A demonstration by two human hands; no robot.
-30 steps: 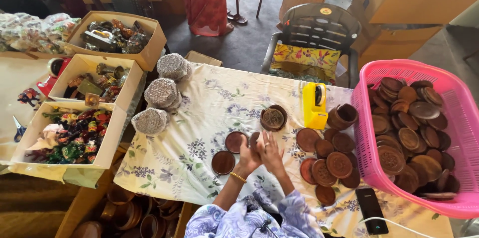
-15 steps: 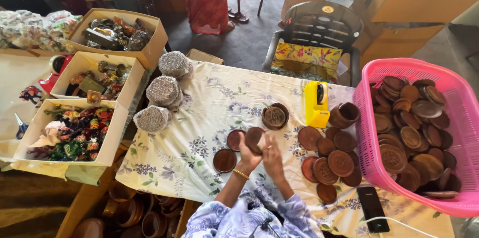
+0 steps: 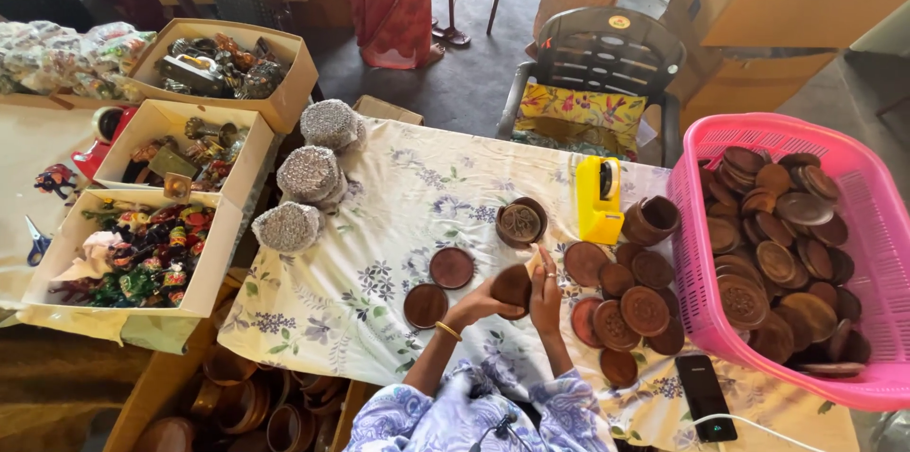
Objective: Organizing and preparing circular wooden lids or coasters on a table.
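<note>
Both the left hand and the right hand hold one brown wooden disc above the desk, and with a loose hold it could drop onto the two discs lying just beside.

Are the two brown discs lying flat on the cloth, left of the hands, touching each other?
Apart. The head view shows floral cloth between the upper disc and the lower disc.
</note>
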